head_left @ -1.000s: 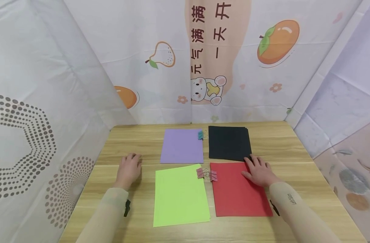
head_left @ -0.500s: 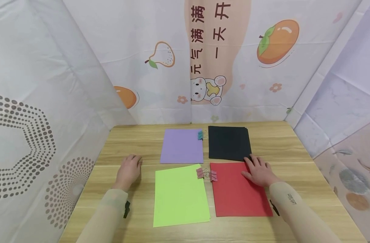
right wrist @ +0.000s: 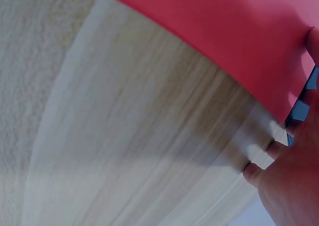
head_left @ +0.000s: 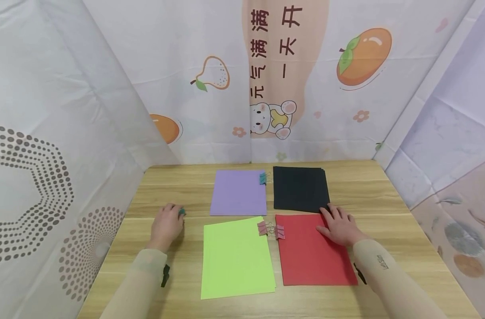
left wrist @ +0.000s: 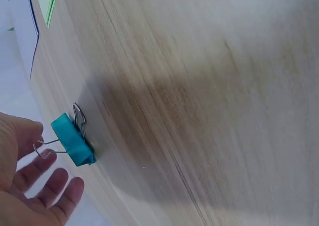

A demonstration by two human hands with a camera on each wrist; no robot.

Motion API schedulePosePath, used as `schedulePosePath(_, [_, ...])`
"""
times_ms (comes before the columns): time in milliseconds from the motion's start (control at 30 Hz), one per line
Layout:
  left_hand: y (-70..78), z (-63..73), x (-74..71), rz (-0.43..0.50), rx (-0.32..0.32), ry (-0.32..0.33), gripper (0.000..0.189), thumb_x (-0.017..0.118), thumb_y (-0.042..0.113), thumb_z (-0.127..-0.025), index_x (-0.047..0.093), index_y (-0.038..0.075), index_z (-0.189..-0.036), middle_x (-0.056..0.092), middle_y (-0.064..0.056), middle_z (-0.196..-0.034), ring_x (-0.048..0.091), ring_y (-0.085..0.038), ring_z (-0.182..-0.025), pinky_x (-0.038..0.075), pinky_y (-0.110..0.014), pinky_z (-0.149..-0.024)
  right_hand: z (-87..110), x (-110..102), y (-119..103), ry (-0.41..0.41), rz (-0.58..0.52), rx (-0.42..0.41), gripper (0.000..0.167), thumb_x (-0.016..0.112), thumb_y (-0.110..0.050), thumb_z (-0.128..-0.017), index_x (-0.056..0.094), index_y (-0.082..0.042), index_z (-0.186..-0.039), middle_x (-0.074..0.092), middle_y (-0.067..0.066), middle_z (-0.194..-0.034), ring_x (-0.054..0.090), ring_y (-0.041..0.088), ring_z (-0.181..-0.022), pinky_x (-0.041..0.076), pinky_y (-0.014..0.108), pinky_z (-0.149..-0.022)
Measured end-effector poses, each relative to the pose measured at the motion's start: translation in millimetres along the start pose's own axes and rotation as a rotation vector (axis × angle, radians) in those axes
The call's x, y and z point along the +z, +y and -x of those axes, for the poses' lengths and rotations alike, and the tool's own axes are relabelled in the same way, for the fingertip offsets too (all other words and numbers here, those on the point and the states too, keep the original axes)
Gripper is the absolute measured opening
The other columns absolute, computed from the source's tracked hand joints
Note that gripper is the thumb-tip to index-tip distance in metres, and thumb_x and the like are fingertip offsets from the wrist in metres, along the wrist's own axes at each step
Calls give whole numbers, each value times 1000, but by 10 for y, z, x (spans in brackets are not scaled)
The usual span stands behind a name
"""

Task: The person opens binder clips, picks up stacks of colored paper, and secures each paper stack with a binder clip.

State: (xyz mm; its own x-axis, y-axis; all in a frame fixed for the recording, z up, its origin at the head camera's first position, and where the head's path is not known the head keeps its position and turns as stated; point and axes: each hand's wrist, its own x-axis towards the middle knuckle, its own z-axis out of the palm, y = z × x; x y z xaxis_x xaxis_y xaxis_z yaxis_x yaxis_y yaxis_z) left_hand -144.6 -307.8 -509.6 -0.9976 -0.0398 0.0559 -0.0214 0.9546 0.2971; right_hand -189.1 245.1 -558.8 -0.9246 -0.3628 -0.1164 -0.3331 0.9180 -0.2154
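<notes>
My left hand (head_left: 166, 227) is low over the table left of the paper stacks. Thumb and index finger pinch a wire handle of a teal binder clip (left wrist: 72, 140); its other fingers are loosely curled. My right hand (head_left: 339, 225) rests spread across the top right corner of the red paper stack (head_left: 314, 261), one fingertip at the edge of the black paper stack (head_left: 300, 188). In the right wrist view the thumb lies on the red sheet (right wrist: 224, 26) and other fingertips touch the wood. A pink binder clip (head_left: 280, 231) grips the red stack's left edge.
A lime green paper stack (head_left: 236, 261) with a pink clip (head_left: 262, 228) lies left of the red one. Behind it lies a purple stack (head_left: 239, 192) with a teal clip (head_left: 263, 178). Printed curtains (head_left: 226, 35) stand behind and beside the wooden table (head_left: 186, 177).
The teal clip at my left fingertips has come into sight; half a second ago it did not show. My right hand has stayed where it was.
</notes>
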Motion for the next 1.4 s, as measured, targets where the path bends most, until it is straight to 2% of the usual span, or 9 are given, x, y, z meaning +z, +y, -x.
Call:
schedulePosePath(200, [-16, 7, -16, -22, -80, -23, 34, 57, 17, -104, 63, -3, -130, 58, -25, -125, 55, -48, -117, 52, -60, -93, -13, 26, 27, 2, 3, 0, 77, 64, -45, -97, 39, 3, -150, 30, 35, -153, 28, 59, -136, 28, 80, -104])
schedulePosePath(400, [-36, 17, -25, -35, -118, -49, 33, 54, 19, -105, 63, -3, -128, 58, -24, -124, 55, -46, -116, 54, -58, -88, 9, -19, -19, 10, -1, -9, 75, 66, -41, -95, 40, 4, -149, 31, 36, -152, 29, 59, -136, 29, 79, -104])
schedulePosePath(800, [-61, 9, 9, -30, -117, -60, 34, 53, 29, -107, 68, -1, -115, 65, -21, -119, 62, -43, -111, 58, -55, -82, 51, -121, -102, -22, -21, 20, 74, 67, -40, -96, 41, 4, -149, 32, 36, -153, 29, 59, -136, 27, 78, -106])
schedulePosePath(1067, [-53, -25, 6, -44, -138, -56, 32, 51, 23, -107, 67, -4, -117, 66, -22, -119, 63, -44, -109, 58, -56, -81, 23, -73, -65, -17, -19, 6, 75, 65, -42, -97, 39, 4, -150, 31, 36, -153, 29, 59, -136, 27, 79, -106])
schedulePosePath(1400, [-55, -22, 8, -54, -117, -7, 28, 54, 17, -106, 70, -5, -113, 69, -23, -113, 64, -44, -106, 59, -57, -79, 19, -65, -67, -10, -11, -1, 74, 66, -38, -96, 39, 5, -149, 31, 37, -153, 29, 59, -135, 28, 79, -105])
